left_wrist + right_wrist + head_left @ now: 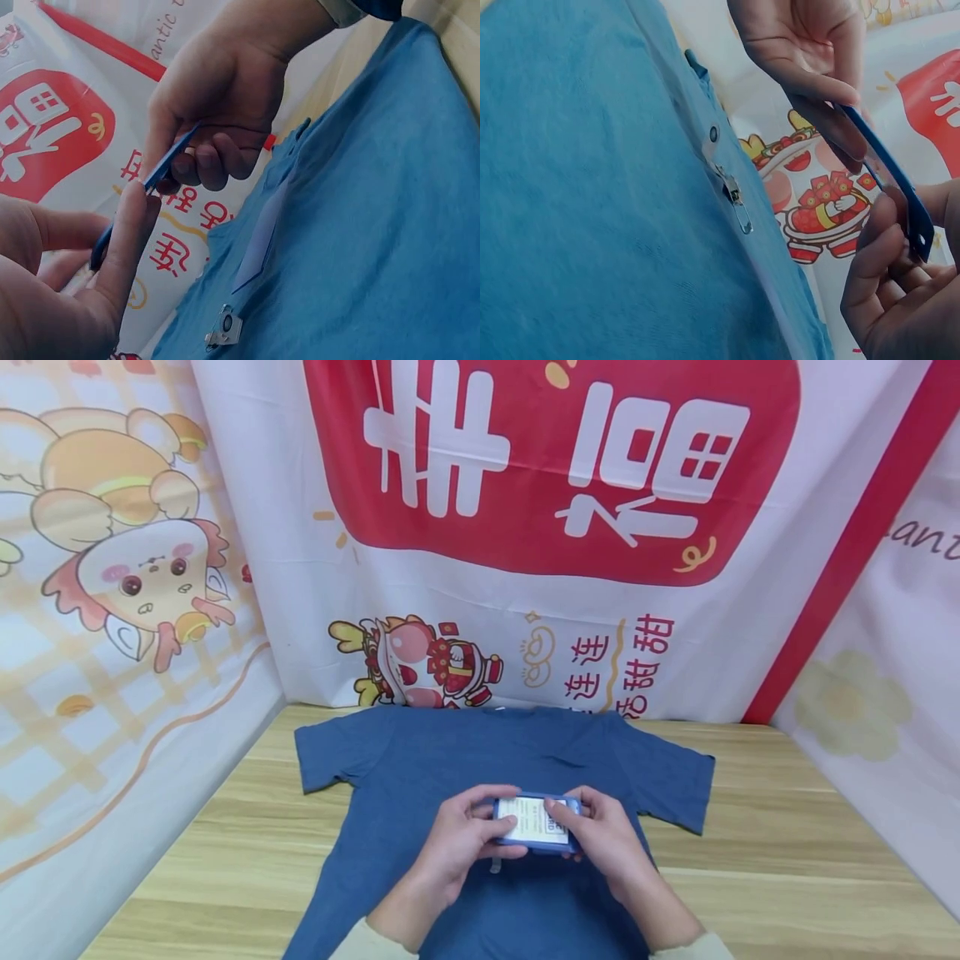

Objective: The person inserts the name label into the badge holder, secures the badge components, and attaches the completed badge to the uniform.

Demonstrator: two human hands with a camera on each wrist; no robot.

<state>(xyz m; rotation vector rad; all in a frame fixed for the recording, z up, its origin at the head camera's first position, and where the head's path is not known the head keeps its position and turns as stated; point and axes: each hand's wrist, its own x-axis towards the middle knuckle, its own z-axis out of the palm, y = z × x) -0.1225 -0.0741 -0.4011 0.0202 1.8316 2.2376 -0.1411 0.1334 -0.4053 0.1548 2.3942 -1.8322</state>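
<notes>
A blue-edged badge holder (532, 820) with a white printed card in it is held level in both hands over the shirt. My left hand (468, 833) grips its left end, thumb on the card's face and fingers along the edges. At the other end my right hand (603, 833) pinches it, thumb on top. Both wrist views show the badge holder (166, 163) (889, 161) edge-on between the hands. Below it, a metal clip (733, 191) with a snap strap lies on the blue T-shirt (480, 752).
The T-shirt is spread flat on a wood-grain table (780, 843), sleeves out to both sides. A pale violet flat piece (261, 240) lies on the shirt near the clip. Printed white cloth (285, 568) hangs behind the table and along both sides.
</notes>
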